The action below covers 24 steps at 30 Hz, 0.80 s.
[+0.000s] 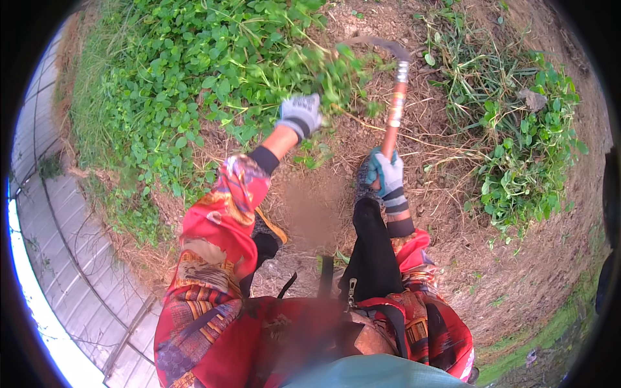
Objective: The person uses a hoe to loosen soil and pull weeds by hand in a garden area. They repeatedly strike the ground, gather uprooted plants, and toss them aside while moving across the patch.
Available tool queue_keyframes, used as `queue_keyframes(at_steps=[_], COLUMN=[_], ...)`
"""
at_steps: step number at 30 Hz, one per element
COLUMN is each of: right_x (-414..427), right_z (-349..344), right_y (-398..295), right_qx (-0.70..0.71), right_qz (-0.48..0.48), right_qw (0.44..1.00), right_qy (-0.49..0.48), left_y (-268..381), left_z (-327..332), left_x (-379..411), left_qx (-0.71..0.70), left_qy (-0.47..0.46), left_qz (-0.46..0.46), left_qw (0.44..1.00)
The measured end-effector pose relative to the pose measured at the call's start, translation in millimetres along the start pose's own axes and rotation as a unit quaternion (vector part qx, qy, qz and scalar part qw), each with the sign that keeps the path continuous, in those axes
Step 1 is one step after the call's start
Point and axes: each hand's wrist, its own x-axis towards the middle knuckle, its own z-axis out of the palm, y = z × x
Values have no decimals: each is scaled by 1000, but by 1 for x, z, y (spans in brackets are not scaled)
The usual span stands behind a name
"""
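My left hand (300, 115), in a grey knitted work glove, is closed on a bunch of leafy green stems (335, 72) at the edge of a dense patch of broad-leaved plants (194, 72). The leaves there are blurred. A sickle (397, 99) is in my right hand (386, 172), gloved in grey and teal and wrapped around the lower end of its reddish handle. Shiny metal bands ring the upper handle. Its dark curved blade (390, 46) points left beyond my left hand, with the tip blurred among the leaves.
Pulled or cut greenery (519, 160) lies heaped on the right, with dry stalks trailing towards me. Bare brown soil (441, 194) scattered with straw surrounds my shoes (364, 179). Along the left runs a panelled grey surface (63, 218). A green strip (548, 330) borders the lower right.
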Motion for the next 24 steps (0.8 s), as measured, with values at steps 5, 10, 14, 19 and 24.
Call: queue_keyframes(at_steps=[5,10,14,19,24], right_x=[-15,-68,-100,-109,-63], right_z=[-9,11,26,12,30], right_y=[-34,-101,-140,-148,-85], right_qx=[90,117,91,97,-14], right_qz=[-122,-312,-449,-439,-200], right_qw=[986,931,875,884,977], right_qy=[68,147,155,126,70], left_y=[30,136,243,225,16], left_z=[28,-79,-110,-77,21], left_x=[-14,-19,-29,18,94], left_qx=[-120,-366,-347,-258,415], left_qy=[123,177,99,215,290], left_qz=[-9,128,347,274,-114], left_qw=[985,905,866,901,855])
